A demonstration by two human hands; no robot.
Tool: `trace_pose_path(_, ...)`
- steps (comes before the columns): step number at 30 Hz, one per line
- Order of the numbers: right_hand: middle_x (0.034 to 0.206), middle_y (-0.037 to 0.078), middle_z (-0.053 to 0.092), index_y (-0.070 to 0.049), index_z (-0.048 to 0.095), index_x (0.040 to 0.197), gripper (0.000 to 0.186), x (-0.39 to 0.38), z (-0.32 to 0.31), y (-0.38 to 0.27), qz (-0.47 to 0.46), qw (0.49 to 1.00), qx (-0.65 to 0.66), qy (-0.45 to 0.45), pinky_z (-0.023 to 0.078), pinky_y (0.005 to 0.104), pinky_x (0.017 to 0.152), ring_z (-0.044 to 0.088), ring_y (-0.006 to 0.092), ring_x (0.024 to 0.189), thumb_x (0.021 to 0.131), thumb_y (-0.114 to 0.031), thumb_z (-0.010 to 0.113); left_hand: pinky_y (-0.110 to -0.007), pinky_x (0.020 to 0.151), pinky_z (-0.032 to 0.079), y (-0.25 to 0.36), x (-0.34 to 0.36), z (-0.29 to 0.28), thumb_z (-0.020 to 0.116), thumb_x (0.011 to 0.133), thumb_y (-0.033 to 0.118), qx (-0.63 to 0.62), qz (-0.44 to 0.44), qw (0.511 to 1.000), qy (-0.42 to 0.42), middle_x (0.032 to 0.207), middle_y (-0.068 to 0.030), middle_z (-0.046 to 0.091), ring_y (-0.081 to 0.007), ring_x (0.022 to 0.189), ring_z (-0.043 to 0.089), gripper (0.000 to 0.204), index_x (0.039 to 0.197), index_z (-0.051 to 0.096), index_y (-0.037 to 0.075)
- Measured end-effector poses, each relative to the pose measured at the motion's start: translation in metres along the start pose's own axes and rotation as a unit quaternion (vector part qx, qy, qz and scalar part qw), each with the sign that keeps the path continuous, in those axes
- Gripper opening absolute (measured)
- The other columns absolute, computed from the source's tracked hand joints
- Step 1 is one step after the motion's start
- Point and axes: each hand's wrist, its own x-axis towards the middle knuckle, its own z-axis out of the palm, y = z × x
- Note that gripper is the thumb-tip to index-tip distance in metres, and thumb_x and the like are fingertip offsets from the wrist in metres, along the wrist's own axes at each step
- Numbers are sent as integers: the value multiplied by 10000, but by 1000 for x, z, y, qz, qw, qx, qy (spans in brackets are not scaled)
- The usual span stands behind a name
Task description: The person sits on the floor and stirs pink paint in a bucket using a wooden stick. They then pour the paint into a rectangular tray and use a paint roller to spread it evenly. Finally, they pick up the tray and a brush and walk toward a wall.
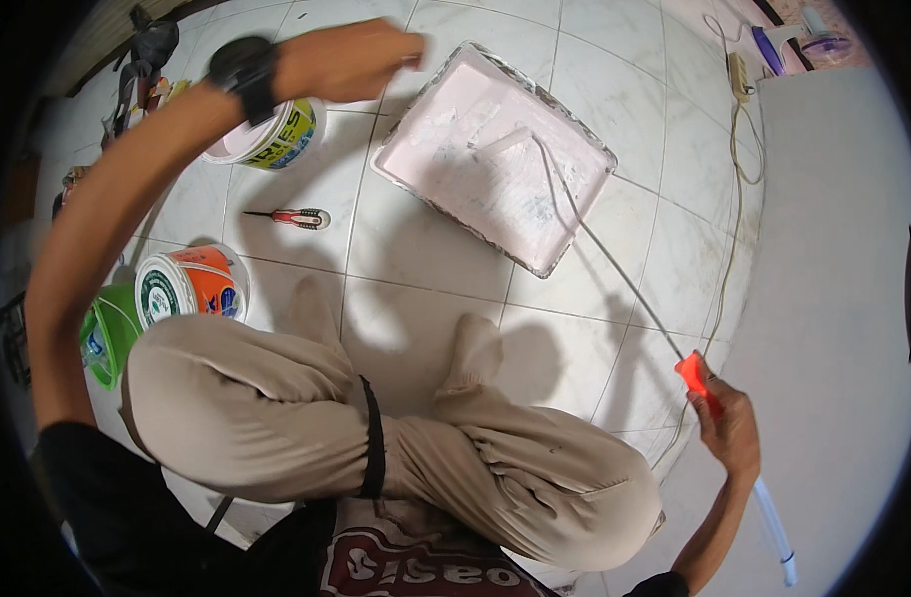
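My right hand (729,423) is wrapped round the orange handle (696,384) of a paint roller. The roller's long thin metal rod runs up and left to its small roller head (503,143), which rests in the paint tray (394,159). Pale pink paint coats the tray, with darker patches where it is thin. My left hand (361,62), slightly blurred, is raised above the floor between a paint bucket (294,134) and the tray's upper left corner. Its fingers look curled closed; anything inside them is hidden. A black watch is on my left wrist.
A red-handled screwdriver (301,218) lies on the tiled floor. Left of my crossed legs stand an orange and white tub (202,282) and a green bucket (115,333). A cable with a power strip (740,78) runs along the right, beside a pale flat surface (833,298).
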Motion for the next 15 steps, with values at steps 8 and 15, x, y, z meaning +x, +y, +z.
trace_pose_path(8, 877, 224, 677, -65, 655, 1258, 363, 60, -8, -27, -34, 997, -53, 46, 503, 380, 691, 612, 382, 695, 899, -115, 671, -294, 664, 545, -3, -93, 157, 516, 1006, 161, -341, -336, 871, 109, 981, -113, 586, -158, 771, 639, 424, 1405, 471, 26)
trace_pose_path(15, 854, 202, 680, -22, 699, 1126, 268, 59, -28, -56, -70, 989, -114, 69, 488, 407, 653, 608, 373, 672, 871, -103, 704, -302, 714, 587, 14, -72, 226, 489, 1026, 122, -438, -376, 773, 264, 1041, -97, 517, -157, 792, 645, 395, 1414, 504, 45)
